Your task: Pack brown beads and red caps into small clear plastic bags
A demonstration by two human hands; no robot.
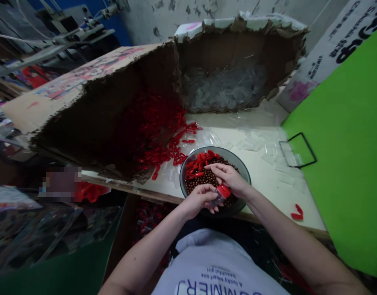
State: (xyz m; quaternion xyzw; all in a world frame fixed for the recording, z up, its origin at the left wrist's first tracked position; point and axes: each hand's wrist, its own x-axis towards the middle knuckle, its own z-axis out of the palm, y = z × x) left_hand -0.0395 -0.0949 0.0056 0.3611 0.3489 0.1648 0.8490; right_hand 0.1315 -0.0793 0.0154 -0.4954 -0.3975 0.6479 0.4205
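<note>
My left hand [201, 198] is closed around a small clear plastic container with a red top [223, 191], held tilted over the near side of a grey bowl [245, 172]. My right hand [230, 178] reaches over the bowl just above the container. Its fingers are bent and drawn together, the tips close to the beads; whether anything is between them is hidden. Brown round beads [208, 178] fill the bowl. A heap of red plastic pieces [194, 169] lies on the beads at the bowl's far left.
An opened cardboard box [62, 86] at left spills red plastic pieces [157, 135] onto the white tabletop [262, 196]. Behind, another torn box [237, 49] holds clear plastic pieces [225, 88]. A green panel [345, 135] stands at right, near a black wire frame [299, 149] and loose red pieces [297, 213].
</note>
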